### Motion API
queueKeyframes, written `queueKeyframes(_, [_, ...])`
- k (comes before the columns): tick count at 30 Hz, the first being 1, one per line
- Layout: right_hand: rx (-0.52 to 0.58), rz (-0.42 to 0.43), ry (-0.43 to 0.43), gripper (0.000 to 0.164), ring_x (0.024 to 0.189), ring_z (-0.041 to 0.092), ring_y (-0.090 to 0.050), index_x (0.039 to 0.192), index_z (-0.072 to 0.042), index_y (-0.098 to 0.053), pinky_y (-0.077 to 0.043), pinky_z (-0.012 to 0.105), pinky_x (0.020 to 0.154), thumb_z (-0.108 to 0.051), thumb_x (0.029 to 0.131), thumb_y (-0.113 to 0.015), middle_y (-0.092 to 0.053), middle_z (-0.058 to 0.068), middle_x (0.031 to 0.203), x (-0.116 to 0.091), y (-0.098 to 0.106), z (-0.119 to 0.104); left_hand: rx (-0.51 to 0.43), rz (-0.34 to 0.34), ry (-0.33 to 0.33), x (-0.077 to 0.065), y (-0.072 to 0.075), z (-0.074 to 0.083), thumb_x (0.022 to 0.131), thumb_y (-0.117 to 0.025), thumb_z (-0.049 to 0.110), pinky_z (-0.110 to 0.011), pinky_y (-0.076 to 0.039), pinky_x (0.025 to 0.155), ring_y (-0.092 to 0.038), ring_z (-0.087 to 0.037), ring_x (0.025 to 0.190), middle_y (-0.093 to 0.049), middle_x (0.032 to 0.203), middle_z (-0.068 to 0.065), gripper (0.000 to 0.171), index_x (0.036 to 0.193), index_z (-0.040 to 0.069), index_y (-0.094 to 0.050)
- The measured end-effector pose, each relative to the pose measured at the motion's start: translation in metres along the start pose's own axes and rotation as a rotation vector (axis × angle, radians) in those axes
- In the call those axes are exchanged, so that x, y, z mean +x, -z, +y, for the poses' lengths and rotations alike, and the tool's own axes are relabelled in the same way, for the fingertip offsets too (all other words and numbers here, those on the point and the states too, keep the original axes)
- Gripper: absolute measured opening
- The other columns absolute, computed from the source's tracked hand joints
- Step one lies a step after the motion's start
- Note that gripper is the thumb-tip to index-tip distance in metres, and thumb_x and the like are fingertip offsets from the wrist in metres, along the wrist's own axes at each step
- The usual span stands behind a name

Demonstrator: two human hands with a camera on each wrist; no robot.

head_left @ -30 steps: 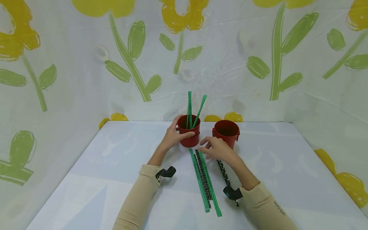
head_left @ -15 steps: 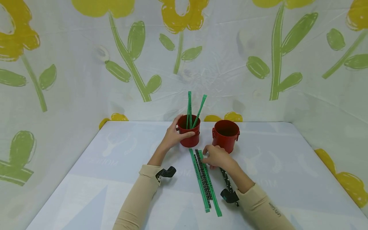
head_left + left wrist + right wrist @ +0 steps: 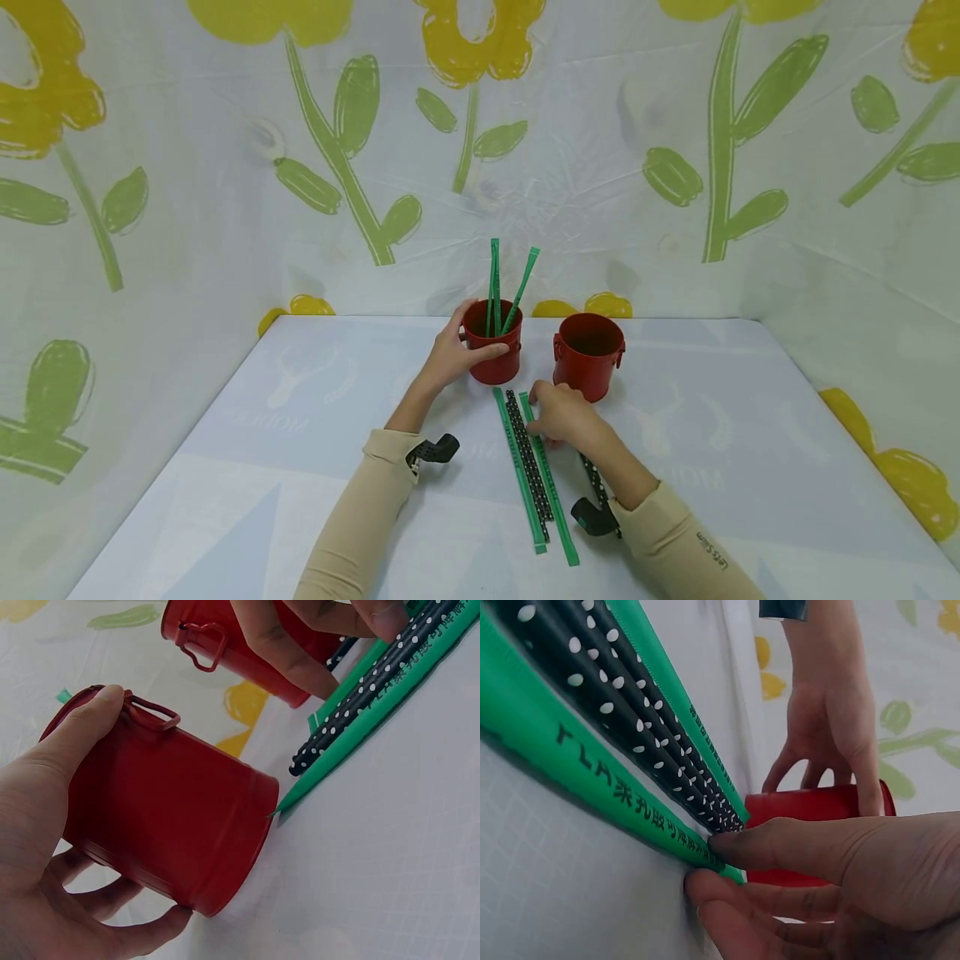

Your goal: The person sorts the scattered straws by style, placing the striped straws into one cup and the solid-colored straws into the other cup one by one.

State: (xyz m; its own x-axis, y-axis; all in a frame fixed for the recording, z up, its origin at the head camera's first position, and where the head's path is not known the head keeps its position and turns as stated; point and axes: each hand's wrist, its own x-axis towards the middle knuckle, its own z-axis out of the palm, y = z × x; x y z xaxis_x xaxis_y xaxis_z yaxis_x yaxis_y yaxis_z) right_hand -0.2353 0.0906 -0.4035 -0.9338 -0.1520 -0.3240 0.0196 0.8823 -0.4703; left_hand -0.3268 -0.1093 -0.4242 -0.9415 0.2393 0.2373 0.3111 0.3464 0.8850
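My left hand (image 3: 452, 358) grips a small red bucket (image 3: 504, 367), thumb on its near side and fingers around it. Several green-wrapped straws (image 3: 497, 279) stand in that bucket, leaning apart. On the table before it lies a row: a green-wrapped straw (image 3: 520, 467), several black straws with white dots (image 3: 534, 473), and another green-wrapped straw (image 3: 555, 500). My right hand (image 3: 567, 414) pinches the far end of the right-hand green straw between thumb and forefinger; in the right wrist view the thumb (image 3: 739, 844) also comes close to the dotted straws. The green straw still lies on the table.
A second red bucket (image 3: 589, 367) with side handles stands just beyond my right hand. One dotted straw (image 3: 592, 477) lies apart, partly under my right forearm. A flower-printed curtain (image 3: 570, 192) rises behind the table's (image 3: 300, 467) far edge.
My right hand has come down and nearer to me, from beside the second bucket onto the green straw's end. The dotted straws' far ends have shifted slightly left. My left hand has stayed put.
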Motion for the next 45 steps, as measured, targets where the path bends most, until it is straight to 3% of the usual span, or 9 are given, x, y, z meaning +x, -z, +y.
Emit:
queueKeyframes(5, [0.035, -0.006, 0.006, 0.046, 0.054, 0.018, -0.065, 0.12, -0.008, -0.06, -0.055, 0.022, 0.051, -0.019, 0.08, -0.08, -0.067, 0.011, 0.096, 0.0011, -0.0006, 0.0009, -0.008, -0.004, 0.009, -0.0007, 0.0003, 0.0008, 0.079, -0.08, 0.041, -0.052, -0.046, 0.106, -0.041, -0.022, 0.137, -0.045, 0.148, 0.005, 0.088, 0.15, 0.036, -0.027])
queueKeyframes(18, [0.087, -0.006, 0.019, 0.046, 0.053, 0.018, -0.066, 0.121, -0.007, -0.06, -0.055, 0.022, 0.052, -0.017, 0.081, -0.08, -0.066, 0.01, 0.089, 0.0032, -0.0014, 0.004, -0.005, -0.002, 0.019, 0.0, -0.0019, 0.0007, 0.079, -0.08, 0.042, -0.049, -0.049, 0.104, -0.041, -0.021, 0.136, -0.045, 0.147, 0.006, 0.088, 0.15, 0.037, -0.027])
queueKeyframes(45, [0.076, -0.011, 0.06, 0.043, 0.052, 0.016, -0.065, 0.121, -0.007, -0.062, -0.055, 0.021, 0.053, -0.022, 0.084, -0.077, -0.065, 0.005, 0.075, 0.0048, 0.0012, 0.0061, -0.007, -0.008, 0.03, -0.0005, -0.0004, 0.0016, 0.081, -0.079, 0.038, -0.051, -0.047, 0.105, -0.04, -0.023, 0.138, -0.043, 0.15, 0.004, 0.089, 0.152, 0.035, -0.025])
